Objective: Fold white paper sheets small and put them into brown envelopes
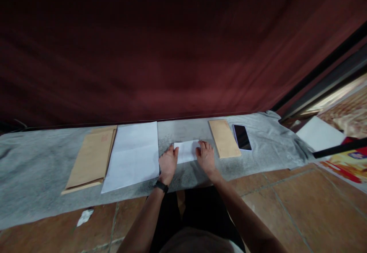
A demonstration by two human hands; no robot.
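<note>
A narrow folded sheet of white paper (187,151) lies on the grey cloth in front of me. My left hand (168,161) grips its left end, thumb on top and fingers curled at the edge. At the right end, my right hand (205,155) holds the paper in the same way. Left of my left hand rests a stack of white paper (133,153). Farther left is a pile of brown envelopes (91,157). A single brown envelope (225,138) lies just right of my right hand.
A phone (242,137) lies beside the single envelope on the grey cloth (266,146). Behind the cloth hangs a dark red curtain (172,61). A crumpled white scrap (85,217) is on the tiled floor (323,203). A white sheet (319,133) and colourful packaging (348,165) are at the right.
</note>
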